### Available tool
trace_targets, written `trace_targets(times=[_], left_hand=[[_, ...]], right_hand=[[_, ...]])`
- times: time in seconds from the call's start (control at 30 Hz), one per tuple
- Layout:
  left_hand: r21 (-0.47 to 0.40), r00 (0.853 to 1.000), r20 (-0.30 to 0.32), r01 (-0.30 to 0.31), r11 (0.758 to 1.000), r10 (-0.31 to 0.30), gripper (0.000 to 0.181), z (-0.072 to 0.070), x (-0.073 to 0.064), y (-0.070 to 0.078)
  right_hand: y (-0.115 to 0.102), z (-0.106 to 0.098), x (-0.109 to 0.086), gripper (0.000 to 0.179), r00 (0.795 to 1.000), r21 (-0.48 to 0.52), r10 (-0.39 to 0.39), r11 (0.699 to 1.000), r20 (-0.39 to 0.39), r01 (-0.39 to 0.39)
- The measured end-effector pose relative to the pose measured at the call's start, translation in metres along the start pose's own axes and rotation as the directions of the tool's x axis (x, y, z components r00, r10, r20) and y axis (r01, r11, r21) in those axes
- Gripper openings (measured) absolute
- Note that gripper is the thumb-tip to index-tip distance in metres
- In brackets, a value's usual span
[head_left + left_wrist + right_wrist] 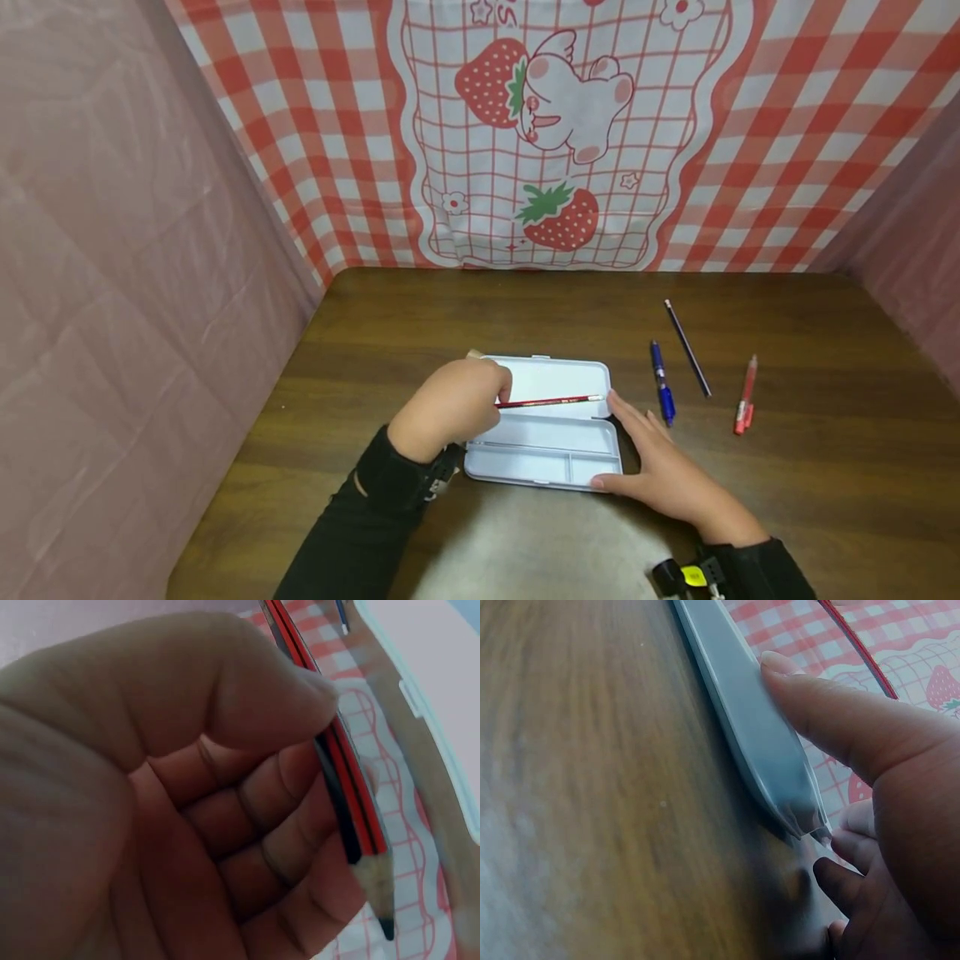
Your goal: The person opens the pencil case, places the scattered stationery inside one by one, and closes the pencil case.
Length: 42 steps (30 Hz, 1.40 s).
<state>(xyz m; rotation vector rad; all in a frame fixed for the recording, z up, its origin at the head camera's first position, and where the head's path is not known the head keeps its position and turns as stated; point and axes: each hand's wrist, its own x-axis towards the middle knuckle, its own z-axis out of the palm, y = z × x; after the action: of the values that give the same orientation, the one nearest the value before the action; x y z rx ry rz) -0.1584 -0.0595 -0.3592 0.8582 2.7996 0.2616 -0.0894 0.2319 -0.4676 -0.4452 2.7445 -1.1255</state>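
My left hand (453,404) is over the left end of an open white pencil case (517,463), pinching a red-and-black pencil (555,402). The pencil lies level across the lid in the head view, eraser end to the right. In the left wrist view, the thumb presses it against the fingers, and its sharpened dark tip (387,927) points down past them. At the case's right end, my right hand (663,475) has its thumb on the front corner and its extended fingers along the side by the lid. The case's compartments show nothing inside; my left hand hides its left end.
To the right of the case lie a blue pen (663,383), a dark slim pencil (687,346) and a red pen (746,396). A checked strawberry cloth (360,150) hangs behind the wooden table (420,308), with pink cloth at both sides.
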Motion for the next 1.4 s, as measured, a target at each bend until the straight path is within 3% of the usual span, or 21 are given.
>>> trace_targets(times=[0.2, 0.43, 0.63, 0.83, 1.4], left_hand=[[0.041, 0.998, 0.044, -0.038, 0.998, 0.036, 0.013, 0.011, 0.004, 0.006], [0.169, 0.99, 0.079, -0.126, 0.978, 0.114, 0.016, 0.029, 0.009, 0.014], [0.229, 0.993, 0.052, -0.118, 0.966, 0.109, 0.019, 0.041, 0.012, 0.018], [0.269, 0.994, 0.064, -0.098, 0.958, 0.084, 0.019, 0.049, 0.013, 0.02], [0.247, 0.989, 0.138, -0.09, 0.965, 0.057, 0.019, 0.056, 0.019, 0.019]], right_hand=[[-0.001, -0.001, 0.001, 0.115, 1.0, -0.003, -0.001, 1.0, 0.002, 0.001], [0.0, -0.001, 0.001, 0.115, 1.0, 0.002, 0.001, 1.0, -0.001, -0.001], [-0.001, -0.001, 0.001, 0.116, 1.0, 0.004, 0.01, 1.0, -0.002, -0.01], [-0.001, 0.001, 0.0, 0.116, 1.0, 0.011, 0.01, 1.0, -0.003, -0.01], [0.0, 0.0, 0.0, 0.114, 1.0, 0.01, -0.008, 1.0, -0.002, 0.008]])
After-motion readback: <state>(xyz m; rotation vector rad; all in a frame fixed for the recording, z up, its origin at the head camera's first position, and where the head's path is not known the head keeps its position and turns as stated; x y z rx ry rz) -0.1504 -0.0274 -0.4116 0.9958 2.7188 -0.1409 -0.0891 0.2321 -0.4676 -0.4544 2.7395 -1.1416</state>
